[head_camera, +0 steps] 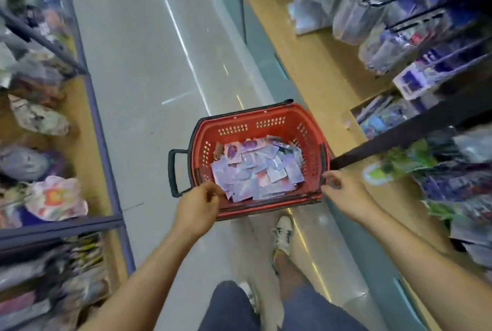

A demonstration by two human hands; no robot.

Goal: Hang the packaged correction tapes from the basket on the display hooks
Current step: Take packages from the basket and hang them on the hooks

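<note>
A red plastic basket (253, 123) sits low in the aisle in front of me, its bottom covered by a heap of several purple and white correction tape packets (255, 168). My left hand (198, 207) curls its fingers over the basket's near left rim. My right hand (346, 195) pinches the near right corner of the rim with curled fingers. Black display hooks (415, 22) loaded with blurred hanging packets stick out from the racks on the right.
A black side handle (173, 171) juts from the basket's left. A dark shelf bar (399, 139) reaches toward the basket from the right. Left shelves (53, 197) hold bagged goods. The grey aisle floor (149, 64) runs ahead. My shoe (283, 232) is just behind the basket.
</note>
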